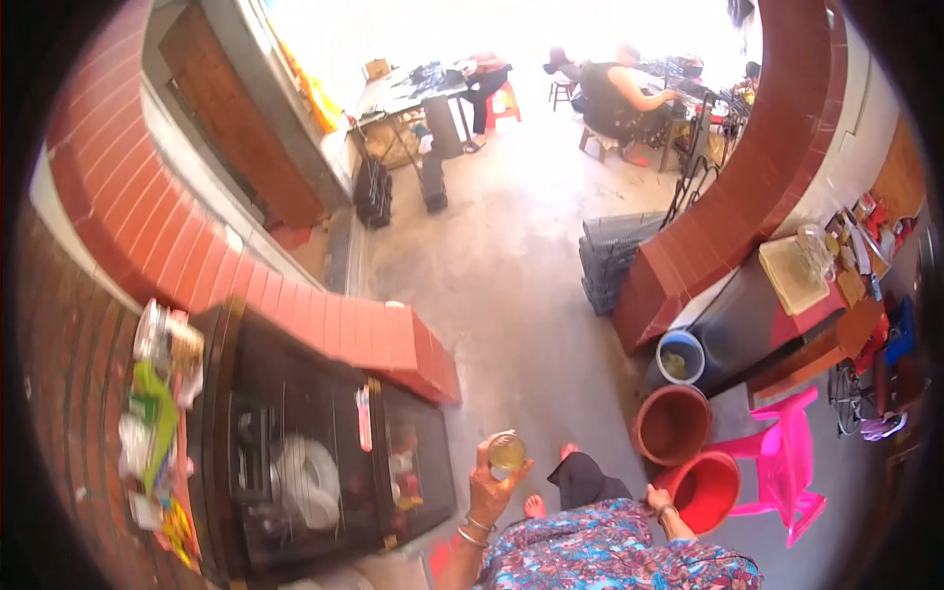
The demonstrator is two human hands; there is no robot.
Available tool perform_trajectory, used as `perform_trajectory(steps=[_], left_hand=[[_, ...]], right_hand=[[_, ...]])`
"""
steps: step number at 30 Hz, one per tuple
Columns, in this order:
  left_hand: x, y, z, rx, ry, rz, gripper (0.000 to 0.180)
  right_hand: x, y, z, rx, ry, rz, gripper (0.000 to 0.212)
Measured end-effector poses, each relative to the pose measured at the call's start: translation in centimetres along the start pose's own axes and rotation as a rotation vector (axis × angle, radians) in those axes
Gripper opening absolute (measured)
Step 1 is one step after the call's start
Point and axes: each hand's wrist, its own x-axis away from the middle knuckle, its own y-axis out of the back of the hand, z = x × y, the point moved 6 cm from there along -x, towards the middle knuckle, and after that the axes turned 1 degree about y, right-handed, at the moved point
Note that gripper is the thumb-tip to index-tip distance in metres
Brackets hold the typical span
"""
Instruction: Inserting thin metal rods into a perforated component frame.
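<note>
My left hand (489,489) is raised in front of me, its fingers wrapped round a small round clear container (506,451) with something yellowish in it. There are bangles on that wrist. Low at my right side, my right hand (660,500) looks curled closed beside the red bucket (710,495). What it holds, if anything, is too small to tell, and I cannot tell whether it touches the bucket's rim. Below me show my patterned top and my dark trousers.
Left stands a dark glass-fronted cabinet (295,393); red-tiled pillars (369,334) flank the way ahead. To my right are a brown bucket (673,425), a blue bucket (680,359) and a pink plastic chair (785,462). Farther off, people sit at tables, one person (624,103) on a stool.
</note>
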Motion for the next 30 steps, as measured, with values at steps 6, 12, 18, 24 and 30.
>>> perform_trajectory(steps=[6, 12, 18, 24, 30], left_hand=[[-17.3, -3.9, -1.9, 0.03, 0.009, 0.073, 0.054], [-31.6, -6.3, -2.0, 0.006, -0.103, -0.013, 0.055], [-45.6, -7.9, -0.4, 0.062, 0.037, -0.04, 0.056], [-62.7, -8.4, 2.8, -0.005, -0.117, -0.037, 0.055], [-80.7, -9.7, 2.4, 0.006, -0.089, 0.046, 0.057]], right_hand=[[-8.2, 1.0, 10.4, 0.303, 0.092, -0.228, 0.077], [-23.6, -1.4, 34.4, 0.295, 0.367, -0.158, 0.052], [-22.3, -5.5, 65.7, -0.184, 0.397, 0.225, 0.034], [-27.2, -6.2, 77.8, -0.082, 0.444, 0.198, 0.031], [-32.9, -1.5, 73.0, 0.24, 0.08, 0.014, 0.04]])
